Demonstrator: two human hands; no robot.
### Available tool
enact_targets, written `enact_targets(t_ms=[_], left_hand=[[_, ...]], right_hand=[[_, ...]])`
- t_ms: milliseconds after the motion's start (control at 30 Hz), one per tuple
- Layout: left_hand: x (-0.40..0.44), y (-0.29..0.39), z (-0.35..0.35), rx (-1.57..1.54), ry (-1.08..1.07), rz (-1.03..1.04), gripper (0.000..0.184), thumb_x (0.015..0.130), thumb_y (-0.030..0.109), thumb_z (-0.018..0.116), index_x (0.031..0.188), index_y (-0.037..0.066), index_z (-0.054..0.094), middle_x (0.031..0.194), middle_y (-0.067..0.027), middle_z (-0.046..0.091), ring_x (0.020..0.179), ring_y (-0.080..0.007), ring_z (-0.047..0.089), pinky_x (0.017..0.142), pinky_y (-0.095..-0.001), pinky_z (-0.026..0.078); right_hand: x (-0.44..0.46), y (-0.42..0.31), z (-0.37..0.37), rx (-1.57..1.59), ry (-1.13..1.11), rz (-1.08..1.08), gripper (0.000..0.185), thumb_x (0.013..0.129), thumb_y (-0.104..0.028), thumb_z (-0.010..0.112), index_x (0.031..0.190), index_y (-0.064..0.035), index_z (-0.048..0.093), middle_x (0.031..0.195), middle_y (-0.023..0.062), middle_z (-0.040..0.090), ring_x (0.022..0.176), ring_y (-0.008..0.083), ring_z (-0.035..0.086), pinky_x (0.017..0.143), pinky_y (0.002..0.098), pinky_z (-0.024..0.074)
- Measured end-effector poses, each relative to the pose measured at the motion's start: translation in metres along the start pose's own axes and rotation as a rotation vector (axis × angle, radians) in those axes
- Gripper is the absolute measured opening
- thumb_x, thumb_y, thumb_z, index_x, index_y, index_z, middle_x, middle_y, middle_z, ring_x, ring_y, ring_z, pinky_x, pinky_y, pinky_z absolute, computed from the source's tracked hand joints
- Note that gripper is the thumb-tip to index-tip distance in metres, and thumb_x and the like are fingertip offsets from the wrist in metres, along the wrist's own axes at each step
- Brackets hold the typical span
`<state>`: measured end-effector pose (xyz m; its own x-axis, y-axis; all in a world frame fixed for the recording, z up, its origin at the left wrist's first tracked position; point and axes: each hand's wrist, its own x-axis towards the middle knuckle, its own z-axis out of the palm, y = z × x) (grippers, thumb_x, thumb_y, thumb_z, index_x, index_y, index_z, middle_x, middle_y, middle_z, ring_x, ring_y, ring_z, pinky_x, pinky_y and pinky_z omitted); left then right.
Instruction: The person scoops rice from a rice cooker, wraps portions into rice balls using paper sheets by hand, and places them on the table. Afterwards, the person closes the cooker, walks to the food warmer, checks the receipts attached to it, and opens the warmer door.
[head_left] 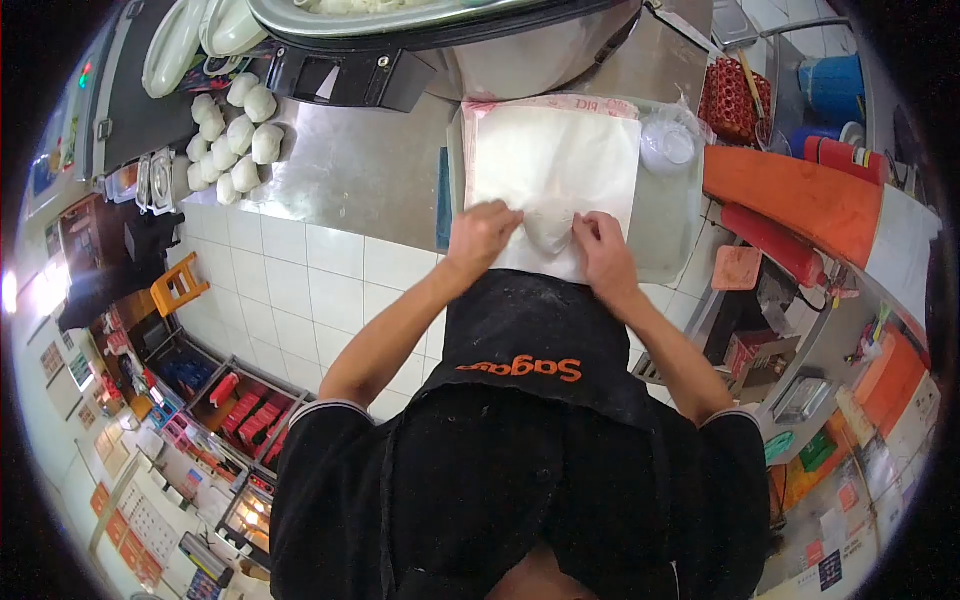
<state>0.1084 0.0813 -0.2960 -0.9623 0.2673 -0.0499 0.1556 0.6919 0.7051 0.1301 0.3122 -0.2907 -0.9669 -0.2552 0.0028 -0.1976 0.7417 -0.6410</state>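
Observation:
A stack of white paper sheets [555,150] lies in front of me, with a pink printed wrapper edge showing at its far side. Near the stack's close edge is a rounded white lump [548,230], like a ball of dough; I cannot tell whether it lies on the sheet or is covered by it. My left hand [484,238] is closed in a pinch on the white sheet, left of the lump. On its right, my right hand [604,252] also pinches the sheet with bent fingers.
Several white balls [235,140] are grouped on the steel counter [345,150] at left. A large metal bowl [540,60] stands beyond the paper. Right of the stack, a clear plastic bag [668,142] rests on a tray [665,225]. Farther right is a red basket [735,100].

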Motion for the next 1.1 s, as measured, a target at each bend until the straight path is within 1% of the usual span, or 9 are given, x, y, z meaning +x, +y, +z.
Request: enact_targets(t_ms=[133,200,300,367,633,733,800,933,1100], left_hand=[[0.006,0.006,-0.009,0.085,-0.201,0.062,0.013,0.084,0.015,0.066,0.079,0.004,0.07,0.075,-0.0129,0.064,0.068,-0.0321,0.064,0.062,-0.0423,0.05],[0.023,-0.01,-0.001,0.19,-0.441,-0.05,0.022,0.083,0.027,0.066,0.085,0.007,0.074,0.084,-0.0146,0.068,0.077,-0.0344,0.067,0.071,-0.0466,0.053],[0.071,-0.011,0.019,0.506,-0.536,-0.221,0.022,0.068,0.03,0.081,0.078,0.012,0.073,0.085,-0.0119,0.07,0.084,-0.0312,0.067,0.075,-0.0441,0.053],[0.078,-0.035,0.033,0.336,-0.308,0.171,0.037,0.052,0.018,0.088,0.082,0.012,0.067,0.089,-0.009,0.067,0.091,-0.0297,0.065,0.075,-0.0417,0.053],[0.057,-0.025,-0.006,-0.337,-0.635,0.249,0.022,0.076,0.008,0.071,0.09,0.005,0.055,0.084,-0.0107,0.065,0.08,-0.0272,0.064,0.071,-0.04,0.05],[0.034,-0.025,-0.016,-0.754,-0.663,0.132,0.025,0.084,0.011,0.074,0.093,0.006,0.05,0.081,-0.0029,0.06,0.074,-0.0134,0.06,0.065,-0.0317,0.047],[0.016,-0.007,-0.026,-1.426,-0.71,-0.128,0.024,0.087,0.013,0.073,0.092,0.008,0.05,0.083,0.0011,0.058,0.075,-0.0072,0.057,0.065,-0.0271,0.046],[0.002,0.0,0.003,-1.781,-0.312,-0.288,0.014,0.092,0.014,0.067,0.092,0.008,0.055,0.089,0.0038,0.058,0.085,-0.0044,0.055,0.074,-0.0243,0.045],[-0.006,-0.01,-0.014,-1.185,0.037,-0.165,0.02,0.094,0.013,0.064,0.106,-0.003,0.069,0.098,-0.0029,0.069,0.09,-0.0085,0.061,0.082,-0.027,0.051]], right_hand=[[0.017,-0.007,-0.002,0.082,-0.276,0.466,0.021,0.085,-0.02,0.06,0.095,-0.0026,0.065,0.09,0.0189,0.06,0.089,0.0348,0.061,0.082,0.0448,0.0475],[0.034,0.026,-0.011,-0.202,-0.37,-0.053,0.021,0.082,-0.021,0.066,0.088,-0.0024,0.069,0.085,0.0201,0.063,0.08,0.0381,0.062,0.074,0.0463,0.0501],[0.084,0.021,-0.017,-0.342,-0.598,0.116,0.023,0.073,-0.025,0.071,0.079,-0.0032,0.067,0.083,0.0196,0.068,0.08,0.0379,0.065,0.073,0.0487,0.0522],[0.096,0.01,-0.015,-0.41,-0.578,0.057,0.016,0.072,-0.016,0.069,0.082,-0.0032,0.065,0.082,0.0203,0.067,0.079,0.037,0.066,0.072,0.0491,0.0527],[0.078,0.012,-0.036,0.117,-0.591,-0.458,0.034,0.063,0.007,0.064,0.095,-0.0028,0.054,0.092,0.0126,0.059,0.09,0.0327,0.057,0.077,0.0435,0.0463],[0.067,0.005,-0.042,0.222,-0.885,-0.003,0.034,0.07,0.009,0.065,0.095,-0.0045,0.047,0.087,0.0105,0.063,0.082,0.0266,0.064,0.072,0.04,0.0535],[0.056,-0.008,-0.046,1.04,-0.795,0.434,0.03,0.078,0.006,0.066,0.094,-0.0068,0.044,0.089,0.0107,0.068,0.082,0.0227,0.068,0.07,0.0371,0.0605],[0.064,-0.043,-0.046,1.286,-0.76,0.564,0.036,0.082,0.009,0.062,0.112,-0.0033,0.048,0.108,0.016,0.065,0.093,0.027,0.069,0.069,0.0418,0.0638],[0.063,-0.054,-0.034,1.108,-0.555,0.553,0.038,0.08,0.011,0.058,0.114,0.0008,0.046,0.107,0.0197,0.064,0.089,0.0291,0.069,0.066,0.0391,0.064]])
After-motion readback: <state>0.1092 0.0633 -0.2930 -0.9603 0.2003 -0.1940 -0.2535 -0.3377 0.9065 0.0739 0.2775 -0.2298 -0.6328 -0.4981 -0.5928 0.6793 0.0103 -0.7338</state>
